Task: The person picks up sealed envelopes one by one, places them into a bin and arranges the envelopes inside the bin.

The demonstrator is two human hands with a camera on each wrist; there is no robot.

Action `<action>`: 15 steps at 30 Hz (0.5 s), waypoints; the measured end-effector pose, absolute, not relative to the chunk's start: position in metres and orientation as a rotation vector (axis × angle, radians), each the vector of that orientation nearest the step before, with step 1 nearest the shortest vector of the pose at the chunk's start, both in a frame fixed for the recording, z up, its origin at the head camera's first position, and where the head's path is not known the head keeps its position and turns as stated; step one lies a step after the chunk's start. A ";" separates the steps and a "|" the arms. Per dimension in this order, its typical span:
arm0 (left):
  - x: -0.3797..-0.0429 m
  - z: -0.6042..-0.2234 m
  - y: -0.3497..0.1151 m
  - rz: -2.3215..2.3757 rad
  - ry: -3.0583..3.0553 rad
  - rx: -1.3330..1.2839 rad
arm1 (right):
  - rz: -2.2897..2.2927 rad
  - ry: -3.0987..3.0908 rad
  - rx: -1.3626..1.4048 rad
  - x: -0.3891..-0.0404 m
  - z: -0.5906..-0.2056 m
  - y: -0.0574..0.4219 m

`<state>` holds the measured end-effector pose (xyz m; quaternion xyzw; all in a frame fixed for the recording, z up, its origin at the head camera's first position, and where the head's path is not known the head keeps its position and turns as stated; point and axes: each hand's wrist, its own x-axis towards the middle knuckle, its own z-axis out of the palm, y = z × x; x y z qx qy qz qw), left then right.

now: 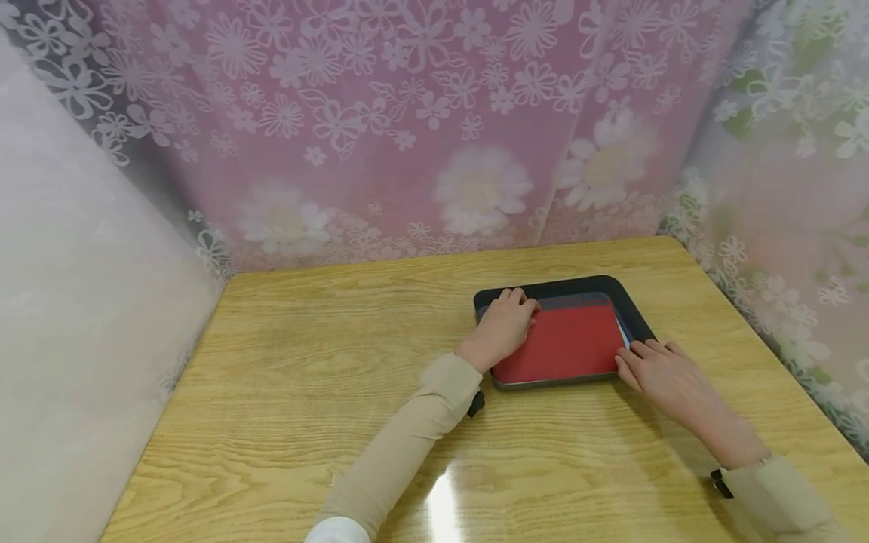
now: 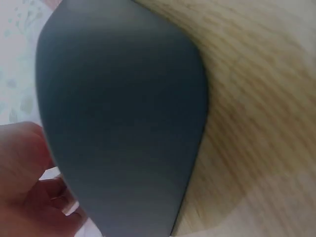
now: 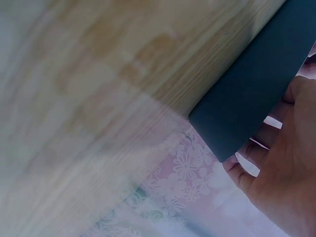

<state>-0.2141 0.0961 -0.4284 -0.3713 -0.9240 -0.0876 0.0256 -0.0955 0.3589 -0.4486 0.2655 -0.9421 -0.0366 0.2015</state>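
Observation:
A dark grey shallow tray (image 1: 553, 286) with rounded corners lies on the wooden table. Inside it is a flat red book-like thing (image 1: 566, 343), with a pale sliver showing along its right edge. My left hand (image 1: 502, 324) reaches over the tray's left wall and grips the red thing's left side. At the near right corner, my right hand (image 1: 668, 377) pinches its right side, thumb near the red corner. In the left wrist view, the outer tray wall (image 2: 123, 108) hides part of the hand. The wall (image 3: 247, 94) likewise covers some right fingertips in the right wrist view.
The wooden table (image 1: 305, 362) extends left and toward me from the tray. A pink floral curtain (image 1: 407, 151) hangs behind it, a pale one (image 1: 801, 249) stands close on the right, and a white surface (image 1: 81, 302) rises at left.

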 end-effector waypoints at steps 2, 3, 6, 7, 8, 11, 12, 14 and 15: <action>-0.212 -0.430 0.097 -0.229 -2.881 -1.162 | -0.098 -2.632 0.739 -0.096 -0.449 0.359; -0.211 -0.430 0.097 -0.212 -2.896 -1.167 | -0.100 -2.633 0.741 -0.095 -0.449 0.359; -0.208 -0.431 0.099 -0.182 -2.944 -1.170 | -0.094 -2.647 0.734 -0.096 -0.449 0.360; -0.207 -0.431 0.100 -0.179 -2.958 -1.172 | -0.093 -2.650 0.730 -0.095 -0.449 0.360; -0.206 -0.431 0.101 -0.173 -2.967 -1.175 | -0.091 -2.656 0.724 -0.095 -0.449 0.360; -0.204 -0.429 0.102 -0.155 -2.976 -1.191 | -0.082 -2.675 0.706 -0.094 -0.449 0.361; -0.203 -0.427 0.102 -0.144 -2.973 -1.197 | -0.085 -2.682 0.703 -0.094 -0.448 0.361; -0.202 -0.425 0.101 -0.131 -2.958 -1.204 | -0.068 -2.701 0.692 -0.094 -0.448 0.362; -0.201 -0.424 0.100 -0.128 -2.944 -1.207 | -0.047 -2.710 0.684 -0.095 -0.448 0.362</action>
